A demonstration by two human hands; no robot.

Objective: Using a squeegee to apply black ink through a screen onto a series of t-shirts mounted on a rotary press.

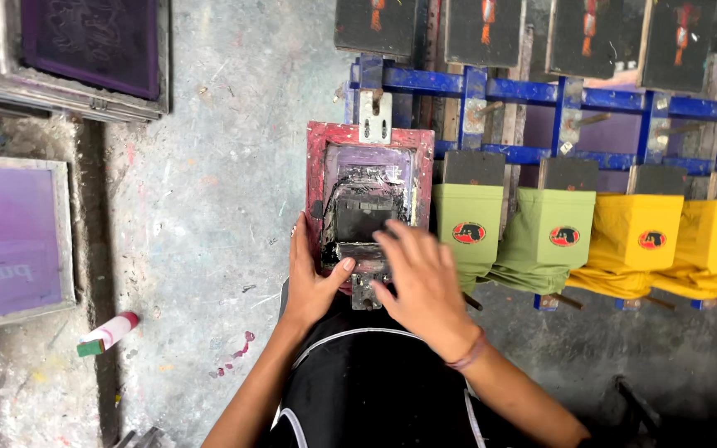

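Left hand (313,278) is clamped on the near left edge of the red-framed screen (368,203), thumb hooked over the top and the rest of the fingers wrapped down the side, so it's gripping the frame. Right hand (421,278) is open, fingers (398,241) spread flat and a bit blurry, hovering over or pressing on the near right part of the screen; can't tell if it actually touches. Under and between the two hands sits a black, ink-caked squeegee (365,264), lying across the near end of the mesh, right by the fingertips.

The screen is hinged to a blue metal rack (541,91) that runs off to the right. Along that rack hang two green shirts (468,228) and then yellow shirts (631,241), each with a red and black oval print. Dark pallets (483,29) line the far side.

Floor (209,166) is grey concrete, spattered with paint. On the left are purple-meshed screens (10,232) and a small pink and white bottle (108,333) lying on its side.
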